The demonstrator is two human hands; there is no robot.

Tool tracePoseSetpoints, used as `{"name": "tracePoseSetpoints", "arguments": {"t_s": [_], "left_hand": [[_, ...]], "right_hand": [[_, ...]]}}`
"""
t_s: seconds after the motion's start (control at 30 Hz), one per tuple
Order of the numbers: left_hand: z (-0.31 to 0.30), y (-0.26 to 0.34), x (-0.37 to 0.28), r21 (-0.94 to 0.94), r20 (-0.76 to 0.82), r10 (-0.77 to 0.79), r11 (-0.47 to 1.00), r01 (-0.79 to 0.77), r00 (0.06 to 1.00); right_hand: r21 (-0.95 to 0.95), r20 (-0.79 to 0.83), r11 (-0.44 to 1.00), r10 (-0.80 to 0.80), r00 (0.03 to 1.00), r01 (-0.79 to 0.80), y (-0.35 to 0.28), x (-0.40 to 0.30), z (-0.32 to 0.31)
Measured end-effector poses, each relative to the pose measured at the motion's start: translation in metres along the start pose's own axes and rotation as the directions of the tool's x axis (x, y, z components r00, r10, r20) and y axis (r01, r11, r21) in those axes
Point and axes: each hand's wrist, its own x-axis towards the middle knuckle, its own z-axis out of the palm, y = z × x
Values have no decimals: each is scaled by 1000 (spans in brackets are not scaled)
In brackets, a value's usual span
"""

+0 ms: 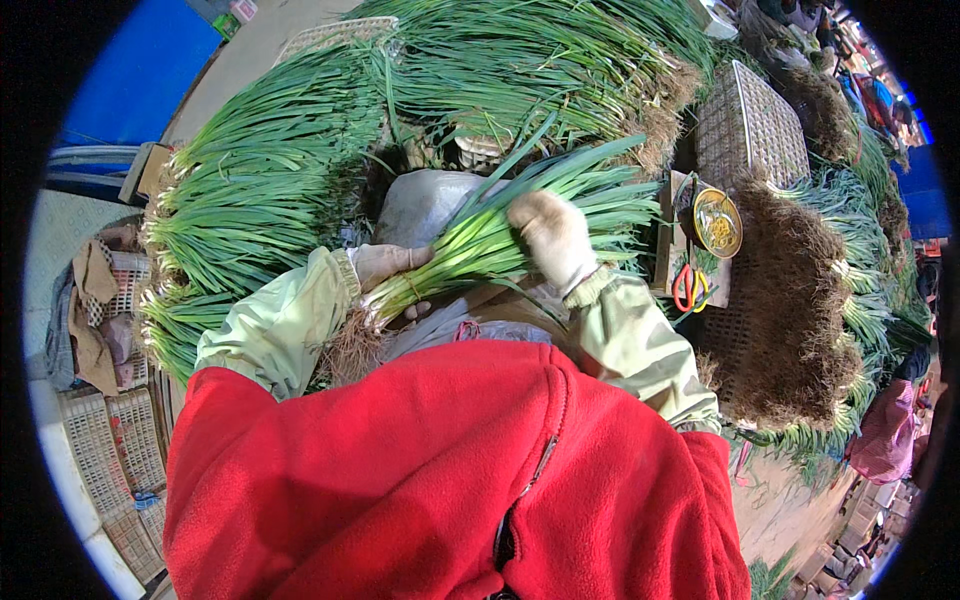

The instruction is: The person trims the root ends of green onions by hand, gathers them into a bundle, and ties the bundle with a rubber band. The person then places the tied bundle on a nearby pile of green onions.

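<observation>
My left hand (pixel 390 264), in a pale glove, grips a bunch of leafy green allium stalks (pixel 480 244) near its white base. Its thumb lies across the stalks and fingertips show beneath. A thin band encircles the stalks just above the brown roots, which hang toward my red fleece garment (pixel 450 465). The leaves fan out to the upper right. Over them rests my right hand (pixel 553 236), also gloved, with its fingers curled on the leaves. The fingertips are hidden, so whether they pinch any leaves is unclear.
Rooted green stalks lie piled at the left (pixel 262 187) and far side (pixel 510 67). At right, a bowl of yellow rubber bands (pixel 718 223) sits above scissors (pixel 688 288) with red and yellow handles. A root-covered stack (pixel 787 315) and a plastic crate (pixel 750 124) stand beyond.
</observation>
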Motion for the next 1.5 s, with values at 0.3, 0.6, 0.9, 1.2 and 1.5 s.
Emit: {"name": "tracePoseSetpoints", "arguments": {"t_s": [0.3,0.6,0.9,1.2,1.5], "left_hand": [[13,11,5,979,-169,560,193,71,811],[26,22,3,814,-11,425,530,-239,905],[59,36,-34,233,214,236,930,-284,948],[105,24,-33,104,160,299,943,-317,941],[127,13,-29,358,179,310,864,-355,934]], "right_hand": [[-301,154,846,-412,898,440,-6,-44,-54],[-550,336,664,-380,862,507,7,-49,-22],[-786,326,433,-317,891,442,-40,30,-88],[-517,285,541,-622,730,663,-109,-30,-97],[-461,427,413,-673,604,785,-101,-41,-75]]}}
